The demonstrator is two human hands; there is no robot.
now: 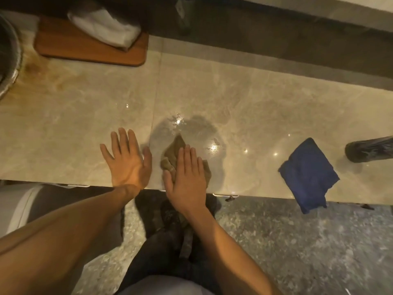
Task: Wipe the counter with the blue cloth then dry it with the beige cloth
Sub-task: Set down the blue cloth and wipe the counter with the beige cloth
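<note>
A glossy beige marble counter (244,99) runs across the view. My right hand (186,175) lies flat, fingers together, pressing on the beige cloth (173,153), which sits crumpled near the front edge beside a wet patch. My left hand (125,159) rests flat on the bare counter just left of it, fingers spread, holding nothing. The blue cloth (308,173) lies apart at the right, one corner hanging over the front edge.
A wooden board (63,45) with a folded white cloth (104,26) sits at the back left. A metal basin rim (8,60) shows at the far left. A dark object (370,149) lies at the right edge. A dark backsplash runs behind.
</note>
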